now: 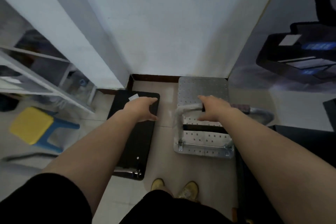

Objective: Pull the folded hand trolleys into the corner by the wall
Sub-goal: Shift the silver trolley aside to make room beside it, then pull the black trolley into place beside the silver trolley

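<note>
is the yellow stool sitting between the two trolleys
No, the yellow stool stands far left of the black trolley; only bare floor separates it from the silver trolley.

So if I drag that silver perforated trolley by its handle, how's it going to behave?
The silver trolley looks like stiff metal, so it should move as one piece, probably fairly heavy. Its handle seems hinged at the base, so it may swing before the deck follows. Wheels aren't visible.

We only get one wide head view, looking steeply down over both forearms at the corner floor (164, 100).
</note>
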Demonstrator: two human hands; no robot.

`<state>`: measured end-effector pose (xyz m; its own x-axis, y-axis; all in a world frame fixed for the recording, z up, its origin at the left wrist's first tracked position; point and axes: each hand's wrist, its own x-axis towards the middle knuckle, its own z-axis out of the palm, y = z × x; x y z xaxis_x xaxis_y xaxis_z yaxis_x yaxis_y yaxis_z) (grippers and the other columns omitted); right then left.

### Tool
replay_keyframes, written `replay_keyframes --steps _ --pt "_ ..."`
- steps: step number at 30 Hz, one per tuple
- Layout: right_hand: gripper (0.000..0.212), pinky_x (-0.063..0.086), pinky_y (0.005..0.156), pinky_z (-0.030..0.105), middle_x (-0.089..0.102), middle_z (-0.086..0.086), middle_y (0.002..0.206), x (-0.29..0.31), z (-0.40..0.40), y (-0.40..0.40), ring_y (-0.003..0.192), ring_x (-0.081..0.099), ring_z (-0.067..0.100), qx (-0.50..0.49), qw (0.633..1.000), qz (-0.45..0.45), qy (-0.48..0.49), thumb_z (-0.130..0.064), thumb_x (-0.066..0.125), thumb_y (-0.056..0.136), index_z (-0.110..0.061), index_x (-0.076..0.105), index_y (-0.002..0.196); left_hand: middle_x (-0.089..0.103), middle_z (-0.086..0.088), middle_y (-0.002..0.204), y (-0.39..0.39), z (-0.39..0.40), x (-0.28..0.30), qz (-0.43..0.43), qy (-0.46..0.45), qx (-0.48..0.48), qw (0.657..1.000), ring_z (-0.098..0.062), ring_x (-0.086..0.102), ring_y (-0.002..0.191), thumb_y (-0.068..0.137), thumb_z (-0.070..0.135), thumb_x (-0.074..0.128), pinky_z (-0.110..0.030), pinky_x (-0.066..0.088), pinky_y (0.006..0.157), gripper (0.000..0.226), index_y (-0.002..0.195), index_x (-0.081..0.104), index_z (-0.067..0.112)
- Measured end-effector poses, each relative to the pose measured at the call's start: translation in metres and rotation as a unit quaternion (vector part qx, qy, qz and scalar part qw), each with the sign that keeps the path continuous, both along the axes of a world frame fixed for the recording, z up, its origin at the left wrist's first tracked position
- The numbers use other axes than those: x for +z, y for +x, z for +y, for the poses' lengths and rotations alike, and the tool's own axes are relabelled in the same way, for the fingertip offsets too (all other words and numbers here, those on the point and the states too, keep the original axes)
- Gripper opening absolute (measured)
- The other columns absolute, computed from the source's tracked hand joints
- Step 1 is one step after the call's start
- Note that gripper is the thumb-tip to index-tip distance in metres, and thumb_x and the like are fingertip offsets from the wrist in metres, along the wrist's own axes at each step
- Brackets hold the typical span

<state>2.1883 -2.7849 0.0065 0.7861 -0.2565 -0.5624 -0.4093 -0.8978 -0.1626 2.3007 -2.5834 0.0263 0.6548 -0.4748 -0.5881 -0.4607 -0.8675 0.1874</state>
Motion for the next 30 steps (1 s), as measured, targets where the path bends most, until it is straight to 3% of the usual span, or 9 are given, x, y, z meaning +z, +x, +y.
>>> replay_keyframes --steps 13,18,25,30 --pt "0.077 0.040 0.108 0.043 0.037 0.007 0.152 0.011 0.164 0.069 0.135 0.042 0.028 0.102 0.995 0.002 0.014 -0.036 0.064 0.088 -0.021 0.021 0.151 0.047 0.000 0.145 0.022 0.216 0.015 -0.024 0.024 0.159 0.987 -0.021 0.046 0.132 0.081 0.030 0.070 -0.036 0.040 0.106 0.072 0.145 0.036 0.026" --pt "0.080 0.045 0.101 0.039 0.041 0.007 0.149 0.003 0.243 0.093 0.131 0.046 0.028 0.098 0.995 0.026 0.008 -0.040 0.063 0.088 -0.021 0.019 0.152 0.048 0.004 0.145 0.047 0.300 0.006 -0.021 0.046 0.143 0.988 -0.019 0.044 0.135 0.080 0.038 0.070 -0.040 0.039 0.109 0.073 0.144 0.037 0.028" --pt "0.077 0.039 0.108 0.040 0.037 0.009 0.152 -0.019 0.370 0.120 0.137 0.040 0.028 0.038 0.997 0.047 0.051 -0.044 0.059 0.090 -0.022 0.019 0.152 0.050 0.000 0.144 0.095 0.424 0.002 0.014 0.030 0.103 0.994 -0.020 0.047 0.133 0.079 0.041 0.071 -0.034 0.037 0.109 0.074 0.144 0.041 0.024" --pt "0.070 0.030 0.112 0.040 0.039 0.007 0.151 -0.035 0.438 0.110 0.138 0.037 0.027 0.016 0.988 0.096 0.117 -0.059 0.045 0.091 -0.020 0.032 0.148 0.049 -0.001 0.144 0.097 0.478 -0.017 0.055 0.086 0.045 0.994 -0.021 0.046 0.132 0.078 0.036 0.073 -0.033 0.038 0.107 0.073 0.143 0.042 0.021"
